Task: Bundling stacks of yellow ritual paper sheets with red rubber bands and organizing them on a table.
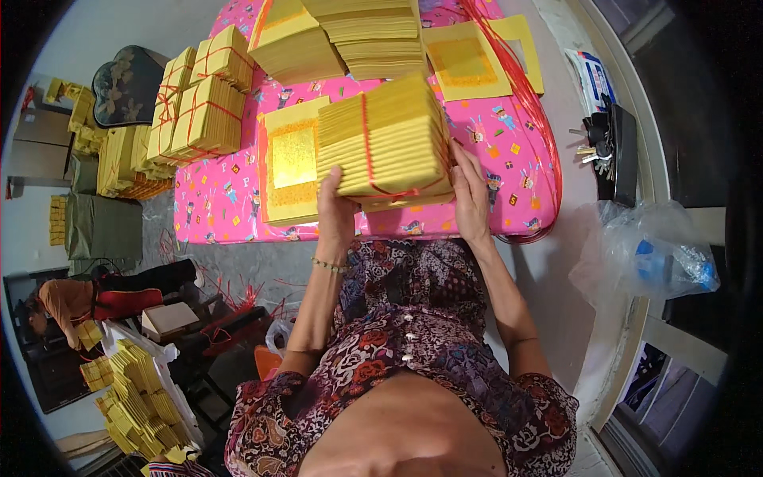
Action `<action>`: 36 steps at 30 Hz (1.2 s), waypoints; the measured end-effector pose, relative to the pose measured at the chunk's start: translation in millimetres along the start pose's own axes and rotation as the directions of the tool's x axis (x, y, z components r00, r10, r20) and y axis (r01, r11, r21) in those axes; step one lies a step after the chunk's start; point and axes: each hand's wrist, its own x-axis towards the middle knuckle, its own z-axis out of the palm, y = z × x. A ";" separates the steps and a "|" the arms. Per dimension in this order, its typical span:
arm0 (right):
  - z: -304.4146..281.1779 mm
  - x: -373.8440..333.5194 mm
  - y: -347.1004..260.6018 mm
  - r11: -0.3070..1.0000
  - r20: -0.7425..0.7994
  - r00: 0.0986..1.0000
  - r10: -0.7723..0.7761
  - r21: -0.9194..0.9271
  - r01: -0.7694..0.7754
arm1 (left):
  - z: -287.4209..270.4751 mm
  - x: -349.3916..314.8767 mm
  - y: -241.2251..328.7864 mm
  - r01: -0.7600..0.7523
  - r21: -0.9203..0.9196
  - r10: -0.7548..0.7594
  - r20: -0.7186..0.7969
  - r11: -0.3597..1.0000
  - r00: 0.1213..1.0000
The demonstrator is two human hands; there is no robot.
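Between my hands is a thick bundle of folded yellow paper (381,151), with a red string around it. My left hand (335,208) grips its near left corner, the thumb up against the folded edges. My right hand (470,191) presses along its right side, fingers reaching toward the far corner. The bundle is tilted and slightly blurred at its right end. Partly beneath it, a yellow sheet with a gold foil square (292,163) lies on the pink patterned tablecloth (230,203). What is under the bundle is hidden.
Tall stacks of yellow paper (373,40) stand at the table's far side. Tied bundles (208,111) are piled at left. Red strings (544,143) hang over the right edge. A plastic bag (648,254) is at right. Another person (79,306) handles paper at far left.
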 end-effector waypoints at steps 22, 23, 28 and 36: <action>-15.2 87.5 -44.2 0.884 0.124 0.991 -0.060 0.468 -0.005 | 20.8 40.9 4.5 0.399 -0.470 -0.233 0.372 0.787 0.898; -16.0 86.4 -42.9 0.885 0.128 0.990 -0.060 0.466 -0.006 | 25.9 44.2 8.1 0.375 -0.389 -0.286 0.268 0.841 0.920; -12.2 78.8 -41.2 0.924 -0.006 0.995 -0.095 0.371 0.091 | 26.2 50.6 1.8 0.318 -0.264 -0.289 0.142 0.911 0.947; -3.9 79.5 -28.4 0.952 -0.120 0.992 -0.047 0.296 0.081 | 24.2 39.4 1.7 0.289 -0.267 -0.302 -0.010 0.919 0.953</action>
